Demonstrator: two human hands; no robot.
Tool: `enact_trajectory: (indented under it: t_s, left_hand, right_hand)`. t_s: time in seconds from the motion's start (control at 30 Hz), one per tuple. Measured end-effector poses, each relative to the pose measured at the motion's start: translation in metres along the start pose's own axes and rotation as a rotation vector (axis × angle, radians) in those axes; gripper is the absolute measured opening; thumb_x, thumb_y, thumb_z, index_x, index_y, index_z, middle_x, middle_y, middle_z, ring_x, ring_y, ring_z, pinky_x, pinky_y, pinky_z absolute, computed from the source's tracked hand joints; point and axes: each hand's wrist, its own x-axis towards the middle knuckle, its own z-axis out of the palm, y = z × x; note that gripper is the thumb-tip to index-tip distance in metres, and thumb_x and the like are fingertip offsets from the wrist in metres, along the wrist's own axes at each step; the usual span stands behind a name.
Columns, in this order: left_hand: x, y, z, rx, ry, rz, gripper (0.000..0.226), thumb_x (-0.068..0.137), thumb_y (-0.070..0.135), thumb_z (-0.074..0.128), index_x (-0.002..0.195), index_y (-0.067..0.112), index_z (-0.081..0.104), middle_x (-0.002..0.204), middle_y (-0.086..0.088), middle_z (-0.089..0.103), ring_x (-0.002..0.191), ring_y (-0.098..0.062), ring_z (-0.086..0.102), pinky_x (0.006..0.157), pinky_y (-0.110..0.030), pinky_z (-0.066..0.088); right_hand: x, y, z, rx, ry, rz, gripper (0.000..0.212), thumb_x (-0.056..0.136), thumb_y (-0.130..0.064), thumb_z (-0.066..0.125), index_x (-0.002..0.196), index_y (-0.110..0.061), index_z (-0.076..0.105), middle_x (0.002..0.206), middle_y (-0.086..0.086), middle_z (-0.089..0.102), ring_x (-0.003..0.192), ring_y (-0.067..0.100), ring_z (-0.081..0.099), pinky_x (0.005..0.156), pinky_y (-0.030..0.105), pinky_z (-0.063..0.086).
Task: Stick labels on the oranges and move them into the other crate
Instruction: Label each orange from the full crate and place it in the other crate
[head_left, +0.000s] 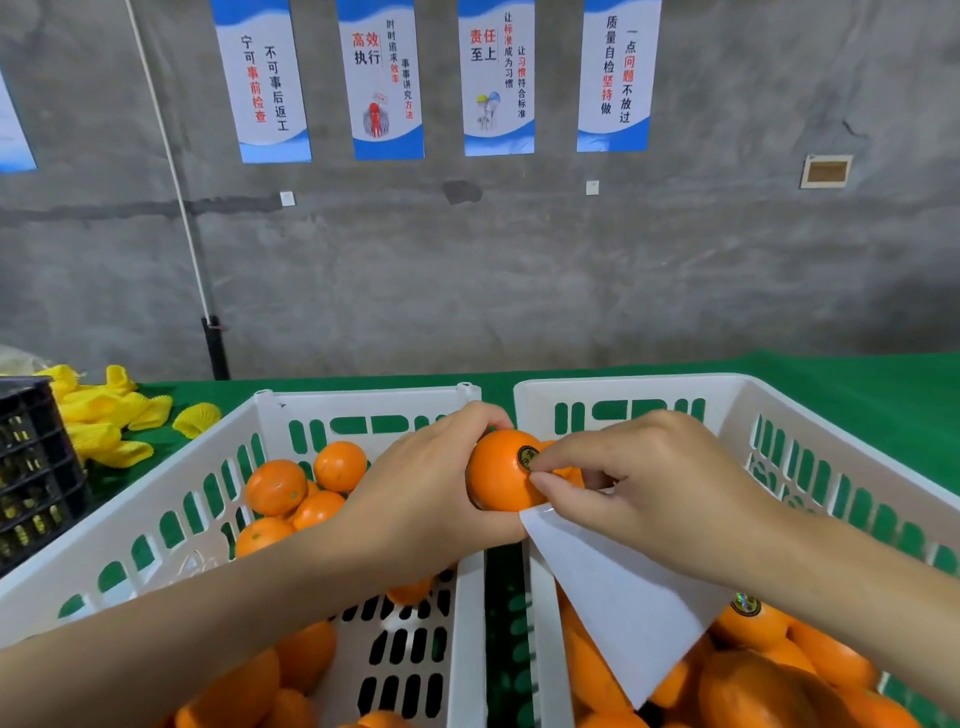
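My left hand (431, 483) grips an orange (496, 475) above the gap between two white crates. My right hand (639, 483) presses a small round dark label (527, 457) onto that orange with thumb and forefinger, while its other fingers hold a white label backing sheet (618, 587) that hangs down. The left crate (171, 525) holds several unlabelled oranges (275, 486). The right crate (810, 452) holds oranges too; one of them (748, 623) shows a round label.
Both crates stand on a green table cover (883, 384). Yellow foam fruit nets (104, 421) lie at the far left beside a black crate (31, 467). A grey wall with posters rises behind the table.
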Motion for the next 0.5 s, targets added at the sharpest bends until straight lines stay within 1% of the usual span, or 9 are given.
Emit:
enact_trajectory:
  t_s: [0.07, 0.13, 0.2, 0.27, 0.33, 0.4, 0.43, 0.47, 0.5]
  left_hand:
    - [0.0, -0.0002, -0.0001, 0.005, -0.006, 0.003, 0.061, 0.065, 0.079, 0.064, 0.114, 0.054, 0.038, 0.104, 0.024, 0.057, 0.092, 0.0, 0.058, 0.075, -0.021, 0.052]
    - [0.0001, -0.0009, 0.0, 0.001, -0.014, -0.004, 0.059, 0.065, 0.077, 0.064, 0.112, 0.057, 0.035, 0.104, 0.025, 0.056, 0.092, 0.001, 0.058, 0.074, -0.018, 0.049]
    - [0.0004, -0.0017, 0.0003, -0.006, -0.018, -0.007, 0.059, 0.064, 0.077, 0.063, 0.113, 0.057, 0.035, 0.104, 0.025, 0.057, 0.092, 0.002, 0.058, 0.074, -0.018, 0.049]
    - [0.0007, -0.0016, 0.0007, -0.004, -0.018, -0.003, 0.061, 0.063, 0.081, 0.06, 0.114, 0.056, 0.036, 0.105, 0.025, 0.057, 0.092, 0.001, 0.058, 0.073, -0.017, 0.048]
    - [0.0008, -0.0016, 0.0004, -0.002, -0.018, -0.005, 0.061, 0.062, 0.084, 0.057, 0.113, 0.057, 0.036, 0.104, 0.026, 0.057, 0.093, 0.004, 0.057, 0.071, -0.015, 0.046]
    - [0.0013, -0.0008, -0.0002, 0.009, -0.025, -0.004, 0.06, 0.062, 0.084, 0.055, 0.113, 0.058, 0.035, 0.103, 0.028, 0.056, 0.095, 0.007, 0.054, 0.069, -0.013, 0.043]
    - [0.0015, -0.0004, -0.0004, 0.015, -0.033, -0.005, 0.059, 0.063, 0.084, 0.056, 0.112, 0.059, 0.034, 0.103, 0.029, 0.056, 0.095, 0.008, 0.055, 0.069, -0.012, 0.042]
    - [0.0017, -0.0002, -0.0005, 0.019, -0.042, -0.008, 0.06, 0.063, 0.084, 0.056, 0.113, 0.061, 0.033, 0.103, 0.03, 0.056, 0.094, 0.007, 0.055, 0.07, -0.012, 0.042]
    - [0.0019, -0.0001, -0.0005, 0.016, -0.05, -0.011, 0.06, 0.062, 0.085, 0.056, 0.113, 0.061, 0.033, 0.104, 0.03, 0.056, 0.094, 0.007, 0.056, 0.072, -0.013, 0.044]
  right_hand:
    - [0.0008, 0.0005, -0.0013, 0.05, -0.038, 0.009, 0.021, 0.088, -0.036, 0.063, 0.097, -0.027, 0.08, 0.069, -0.012, 0.072, 0.056, 0.006, 0.06, 0.051, 0.034, 0.053]
    - [0.0014, 0.0001, -0.0025, 0.072, -0.085, 0.022, 0.026, 0.088, -0.043, 0.061, 0.102, -0.03, 0.078, 0.073, -0.012, 0.073, 0.059, 0.007, 0.062, 0.053, 0.035, 0.053]
    - [0.001, -0.0003, -0.0011, 0.048, -0.101, 0.042, 0.032, 0.089, -0.049, 0.056, 0.108, -0.033, 0.076, 0.065, -0.012, 0.067, 0.055, 0.009, 0.059, 0.051, 0.035, 0.051]
    - [0.0001, -0.0002, 0.0011, 0.028, -0.081, 0.081, 0.036, 0.09, -0.049, 0.051, 0.116, -0.034, 0.072, 0.056, -0.012, 0.058, 0.05, 0.012, 0.055, 0.049, 0.034, 0.048]
    - [-0.0005, 0.0011, 0.0016, 0.056, -0.068, 0.1, 0.037, 0.092, -0.048, 0.047, 0.116, -0.034, 0.073, 0.055, -0.006, 0.061, 0.05, 0.015, 0.057, 0.051, 0.036, 0.048]
    - [-0.0003, 0.0036, 0.001, 0.084, -0.088, 0.078, 0.042, 0.093, -0.049, 0.041, 0.104, -0.03, 0.077, 0.061, 0.002, 0.067, 0.052, 0.018, 0.058, 0.052, 0.038, 0.047]
    - [-0.0002, 0.0048, 0.0011, 0.082, -0.108, 0.058, 0.045, 0.093, -0.049, 0.039, 0.092, -0.027, 0.079, 0.059, 0.004, 0.064, 0.051, 0.019, 0.055, 0.051, 0.038, 0.045]
    - [-0.0002, 0.0057, 0.0014, 0.066, -0.117, 0.035, 0.045, 0.093, -0.047, 0.04, 0.077, -0.025, 0.075, 0.053, 0.003, 0.058, 0.049, 0.02, 0.05, 0.049, 0.038, 0.041]
    - [-0.0004, 0.0058, 0.0015, 0.043, -0.1, 0.018, 0.043, 0.093, -0.045, 0.042, 0.065, -0.025, 0.067, 0.047, 0.0, 0.047, 0.046, 0.02, 0.043, 0.045, 0.036, 0.036]
